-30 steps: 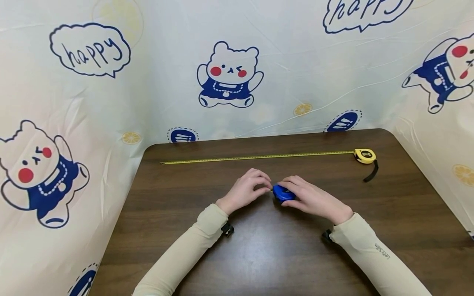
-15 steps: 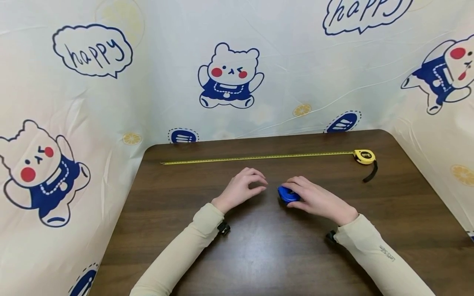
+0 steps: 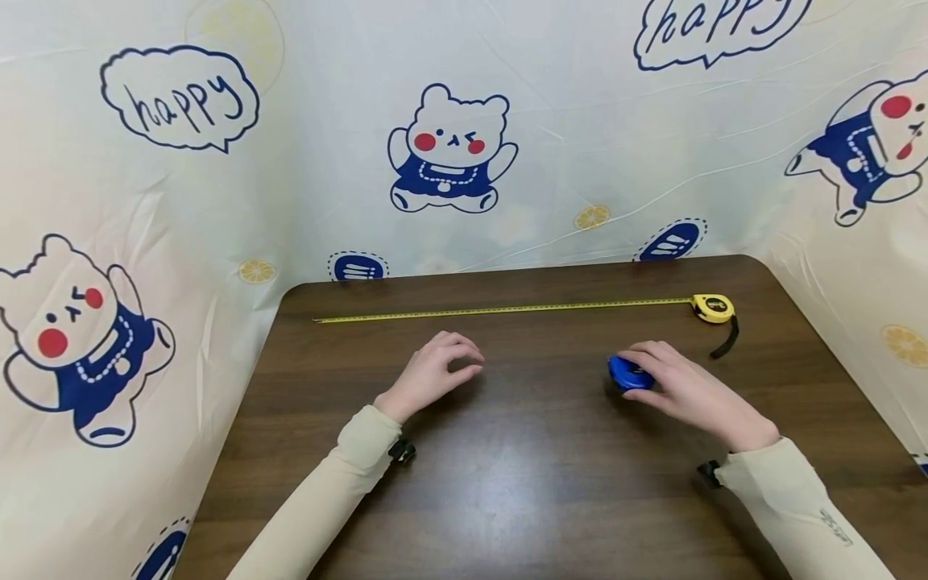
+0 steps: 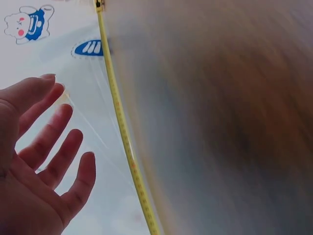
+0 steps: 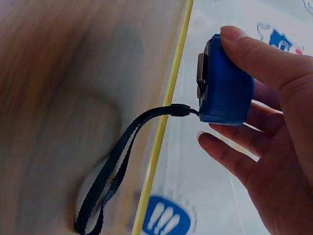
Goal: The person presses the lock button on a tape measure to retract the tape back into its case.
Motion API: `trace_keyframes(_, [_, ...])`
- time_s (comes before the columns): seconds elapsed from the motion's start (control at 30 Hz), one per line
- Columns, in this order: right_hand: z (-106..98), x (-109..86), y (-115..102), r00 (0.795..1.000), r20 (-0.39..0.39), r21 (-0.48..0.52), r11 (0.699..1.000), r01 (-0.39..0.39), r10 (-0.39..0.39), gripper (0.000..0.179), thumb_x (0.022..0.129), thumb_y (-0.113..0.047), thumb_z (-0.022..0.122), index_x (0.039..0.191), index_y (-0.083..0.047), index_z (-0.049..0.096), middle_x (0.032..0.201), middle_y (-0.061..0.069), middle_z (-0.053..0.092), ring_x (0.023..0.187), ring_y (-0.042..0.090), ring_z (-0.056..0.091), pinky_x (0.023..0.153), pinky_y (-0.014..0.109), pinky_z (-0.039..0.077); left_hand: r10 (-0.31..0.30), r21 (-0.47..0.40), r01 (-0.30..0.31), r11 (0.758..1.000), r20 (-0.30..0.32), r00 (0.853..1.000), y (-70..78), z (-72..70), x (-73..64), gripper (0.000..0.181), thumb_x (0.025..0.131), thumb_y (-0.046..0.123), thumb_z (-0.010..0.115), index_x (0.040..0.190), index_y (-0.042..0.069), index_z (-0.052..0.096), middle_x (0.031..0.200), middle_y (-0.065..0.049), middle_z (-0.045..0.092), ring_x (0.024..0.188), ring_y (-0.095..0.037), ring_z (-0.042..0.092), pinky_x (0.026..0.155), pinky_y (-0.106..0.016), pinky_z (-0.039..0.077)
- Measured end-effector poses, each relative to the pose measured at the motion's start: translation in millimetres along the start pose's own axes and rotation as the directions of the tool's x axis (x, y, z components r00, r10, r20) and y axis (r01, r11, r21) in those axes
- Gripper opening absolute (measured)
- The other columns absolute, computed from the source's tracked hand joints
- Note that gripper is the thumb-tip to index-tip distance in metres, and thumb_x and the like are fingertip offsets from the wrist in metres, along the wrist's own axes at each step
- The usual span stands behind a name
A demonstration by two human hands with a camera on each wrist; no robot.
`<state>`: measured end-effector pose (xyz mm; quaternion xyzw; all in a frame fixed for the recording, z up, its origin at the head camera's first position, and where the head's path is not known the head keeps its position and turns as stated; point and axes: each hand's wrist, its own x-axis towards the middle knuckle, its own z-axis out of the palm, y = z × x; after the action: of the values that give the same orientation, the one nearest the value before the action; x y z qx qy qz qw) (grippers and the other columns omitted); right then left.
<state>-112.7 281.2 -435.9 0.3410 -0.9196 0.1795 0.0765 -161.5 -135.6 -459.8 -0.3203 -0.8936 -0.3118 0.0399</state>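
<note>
A blue tape measure (image 3: pixel 629 374) is gripped between the thumb and fingers of my right hand (image 3: pixel 681 388), over the right half of the table. In the right wrist view its black wrist strap (image 5: pixel 117 161) dangles from the case, and no blade sticks out that I can see. My left hand (image 3: pixel 429 372) hovers over the middle left of the table with relaxed, spread fingers; the left wrist view shows nothing in it. Behind both hands lies a yellow tape measure (image 3: pixel 714 308), its yellow blade (image 3: pixel 500 309) pulled out long to the left across the table.
The brown wooden table (image 3: pixel 478 499) meets a printed cloth backdrop (image 3: pixel 558 145) along its back and sides. A black strap (image 3: pixel 725 342) trails from the yellow tape measure near the table's right side.
Both hands have moved apart: the left hand went left, the right hand went right with the blue tape measure. The left fingers, earlier at the tape's end, came away. The yellow tape measure stayed put.
</note>
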Motion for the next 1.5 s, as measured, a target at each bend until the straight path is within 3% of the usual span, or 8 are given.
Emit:
trace_keyframes(0.17, [-12,-20.5,14,0.997,-0.049,-0.039,0.997,-0.059,0.057,0.06,0.081,-0.015,0.09,0.134,-0.002,0.064,0.125,0.014,0.064,0.113,0.03,0.06,0.086,0.055,0.057,-0.057,-0.001,0.057,0.998,-0.011,0.998,-9.2,-11.0,-7.1,0.013,0.097,0.02,0.076,0.108,0.015,0.081,0.113,0.003,0.07,0.112,-0.02,0.061,0.094,-0.045,0.054])
trace_keyframes(0.37, [-17,-38.1,36,0.992,-0.069,-0.069,0.992,-0.109,0.104,0.063,0.078,-0.014,0.092,0.133,0.0,0.064,0.124,0.018,0.064,0.112,0.034,0.059,0.086,0.059,0.055,-0.08,-0.002,0.079,0.997,-0.024,0.997,-17.7,-20.1,-13.1,0.015,0.098,0.021,0.075,0.11,0.013,0.08,0.114,0.002,0.071,0.111,-0.02,0.061,0.093,-0.046,0.054])
trace_keyframes(0.77, [-9,-60.0,84,0.973,-0.038,-0.032,0.973,-0.228,0.227,0.058,0.079,-0.008,0.089,0.128,0.007,0.062,0.119,0.026,0.063,0.108,0.043,0.057,0.087,0.063,0.049,-0.154,-0.008,0.154,0.988,-0.062,0.986,-35.3,-39.4,-23.7,0.021,0.099,0.021,0.074,0.117,0.012,0.078,0.118,-0.003,0.071,0.115,-0.026,0.061,0.094,-0.051,0.052])
trace_keyframes(1.33, [-3,-64.2,90,0.97,-0.015,-0.02,0.97,-0.243,0.243,0.056,0.08,-0.011,0.089,0.127,0.006,0.063,0.119,0.025,0.063,0.108,0.043,0.059,0.086,0.061,0.049,-0.25,0.011,0.252,0.968,-0.091,0.964,-61.8,-63.6,-48.3,0.021,0.098,0.018,0.076,0.117,0.01,0.078,0.12,-0.006,0.071,0.113,-0.028,0.06,0.091,-0.052,0.053])
trace_keyframes(1.5, [-8,-62.3,89,0.961,-0.001,-0.006,0.961,-0.276,0.276,0.049,0.088,-0.018,0.084,0.127,0.005,0.065,0.122,0.026,0.063,0.112,0.045,0.058,0.09,0.063,0.047,-0.268,0.026,0.271,0.962,-0.097,0.959,-69.5,-72.0,-56.6,0.021,0.098,0.018,0.075,0.117,0.01,0.077,0.119,-0.008,0.071,0.113,-0.03,0.06,0.092,-0.053,0.052])
